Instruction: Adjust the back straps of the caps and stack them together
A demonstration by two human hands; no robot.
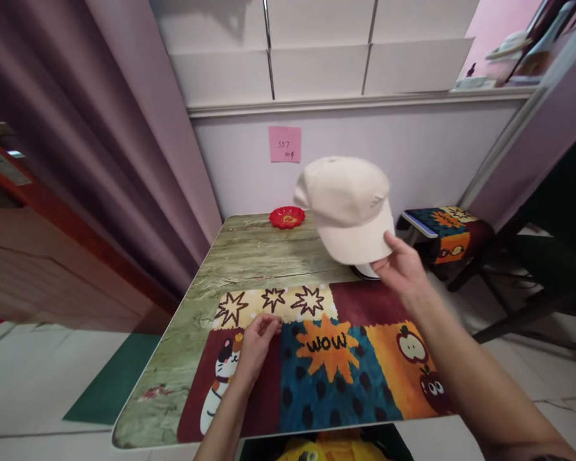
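A cream baseball cap (348, 192) is held up over the table's far right part. My right hand (403, 266) pinches the edge of its brim, thumb on top and fingers below. The crown faces up and the brim tilts down towards me. My left hand (262, 339) rests on the colourful patterned mat (326, 390), its fingers loosely curled in, with nothing seen in them. Behind the brim, a white object with a dark edge (366, 271) is mostly hidden.
A red scalloped dish (287, 218) sits at the back of the wood-patterned table (173, 358). Above it a pink note (285, 145) sticks to the wall. A purple curtain (125, 128) hangs on the left. To the right are a covered stool (448, 230) and a dark chair (547, 237).
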